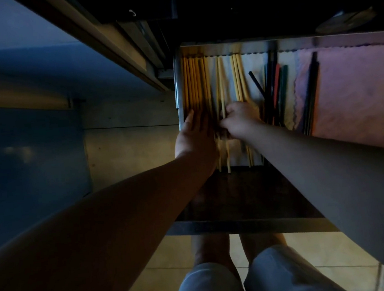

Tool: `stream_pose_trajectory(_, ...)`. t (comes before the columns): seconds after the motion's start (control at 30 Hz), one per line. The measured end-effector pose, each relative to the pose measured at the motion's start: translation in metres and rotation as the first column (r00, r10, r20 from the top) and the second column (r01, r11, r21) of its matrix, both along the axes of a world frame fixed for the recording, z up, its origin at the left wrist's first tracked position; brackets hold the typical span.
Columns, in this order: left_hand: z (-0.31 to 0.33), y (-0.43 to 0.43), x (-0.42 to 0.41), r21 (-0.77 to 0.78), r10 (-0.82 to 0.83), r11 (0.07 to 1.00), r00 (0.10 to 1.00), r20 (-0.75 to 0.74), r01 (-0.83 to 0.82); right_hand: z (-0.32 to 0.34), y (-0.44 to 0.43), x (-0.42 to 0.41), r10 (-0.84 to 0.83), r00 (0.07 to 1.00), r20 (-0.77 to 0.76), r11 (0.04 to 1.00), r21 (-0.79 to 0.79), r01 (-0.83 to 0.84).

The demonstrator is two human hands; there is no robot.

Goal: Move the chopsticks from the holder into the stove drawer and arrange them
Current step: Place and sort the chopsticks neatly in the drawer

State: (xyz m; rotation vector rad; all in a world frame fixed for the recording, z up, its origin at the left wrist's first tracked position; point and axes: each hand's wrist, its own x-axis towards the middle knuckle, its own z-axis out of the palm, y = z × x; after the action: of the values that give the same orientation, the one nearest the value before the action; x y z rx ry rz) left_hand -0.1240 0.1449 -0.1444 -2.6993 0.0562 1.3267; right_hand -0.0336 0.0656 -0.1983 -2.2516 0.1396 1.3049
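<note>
Standing pulled out in dim light, the metal drawer [293, 41] holds every chopstick in view, all lying lengthwise. A pink cloth [356, 87] lines its right part, with a black pair [312, 91] on it. The left hand [194, 135] lies flat, fingers straight, on the yellow bundle [193, 84] against the left wall. Just beside it, the right hand [240, 119] curls its fingers round the pale pair [220, 81]. Further right lie a yellow pair [238, 77] and the loosely crossed dark sticks [274, 85].

Dim room; tiled floor [164, 260]; blue cabinet front [29, 142] at left.
</note>
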Motion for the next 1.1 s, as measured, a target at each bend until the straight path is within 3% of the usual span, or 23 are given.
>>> stream_pose_trajectory(0.07, 0.000, 0.000, -0.002, 0.010, -0.020, 1.000, 1.000, 0.020, 0.020, 0.000, -0.001, -0.001, -0.024, 0.999, -0.026, 1.000, 0.013, 0.024)
stream_pose_trajectory(0.2, -0.004, -0.001, -0.003, -0.009, 0.032, 0.999, 0.999, 0.015, -0.032, 0.000, -0.008, -0.005, -0.041, 0.997, 0.064, 0.998, 0.044, 0.038)
stream_pose_trajectory(0.33, -0.008, -0.002, -0.003, 0.000, 0.045, 0.999, 0.999, -0.009, -0.045, -0.003, -0.014, -0.006, 0.073, 0.972, 0.223, 0.997, 0.002, -0.075)
stream_pose_trajectory(0.47, -0.006, -0.003, -0.003, 0.012, 0.041, 0.999, 0.999, 0.016, -0.041, -0.005, -0.017, -0.006, 0.158, 0.945, 0.288, 0.987, -0.070, -0.144)
stream_pose_trajectory(0.87, -0.003, -0.005, 0.000, 0.002, 0.092, 0.996, 0.996, 0.020, -0.092, -0.002, -0.008, -0.005, 0.072, 0.986, 0.150, 0.996, 0.031, -0.078)
stream_pose_trajectory(1.1, -0.011, -0.008, 0.001, -0.073, 0.113, 0.991, 0.993, 0.017, -0.112, 0.010, -0.026, 0.002, 0.060, 0.932, 0.357, 0.997, 0.026, -0.074)
